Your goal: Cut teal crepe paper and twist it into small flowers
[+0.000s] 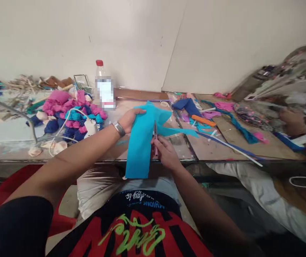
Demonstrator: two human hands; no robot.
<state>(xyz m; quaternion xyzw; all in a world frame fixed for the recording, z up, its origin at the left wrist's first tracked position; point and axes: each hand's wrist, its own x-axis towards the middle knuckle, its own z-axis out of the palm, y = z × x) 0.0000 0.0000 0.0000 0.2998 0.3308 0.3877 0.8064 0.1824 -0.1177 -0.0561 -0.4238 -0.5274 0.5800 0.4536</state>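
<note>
A bright blue sheet (141, 146), which looks like fabric or crepe paper, hangs over the table's front edge in front of me. My left hand (130, 119) grips its upper left side, thumb on top and the other fingers hidden behind it. In my right hand (166, 151) is a pair of scissors (156, 144), fingers wrapped round the handles. The blades point away from me and lie at the sheet, where a narrow strip (181, 131) spreads off to the right. Whether the blades are apart is hard to make out.
Left of me lies a heap of pink, navy and blue bundles (59, 105) with a white cord. A red-capped bottle (99, 63) stands behind. Scraps and an orange-handled tool (203, 120) lie on the right. At the far right, another person's blurred hand (293, 121) shows.
</note>
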